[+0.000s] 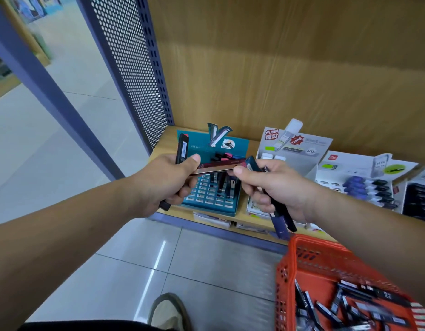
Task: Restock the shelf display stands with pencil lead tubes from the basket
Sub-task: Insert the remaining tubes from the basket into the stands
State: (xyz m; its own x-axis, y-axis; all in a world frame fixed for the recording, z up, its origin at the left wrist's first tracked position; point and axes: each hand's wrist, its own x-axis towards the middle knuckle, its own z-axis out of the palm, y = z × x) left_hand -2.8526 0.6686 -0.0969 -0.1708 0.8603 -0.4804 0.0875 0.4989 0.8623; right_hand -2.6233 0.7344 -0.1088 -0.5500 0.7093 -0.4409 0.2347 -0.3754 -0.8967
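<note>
Pencil lead tube, the maroon one, is sitting crosswise between both hands. Its long axis runs left-right and tips up a bit toward the right. The left hand has its thumb pinched down on the left end, and the right hand has its thumb tip against the right end.

The left hand is also curled round one black tube, which stands nearly upright and pokes out above and below the fist. The right hand is clenched on a bunch of dark blue tubes angled down and to the right. I can make out at least two, but can't tell exactly.

All of this hovers just over the teal display stand on the wooden shelf, with a grey stand and a white stand beside it. That's three stands I can count. One red basket at lower right has a loose pile of tubes pointing every which way, too blurry to count.
</note>
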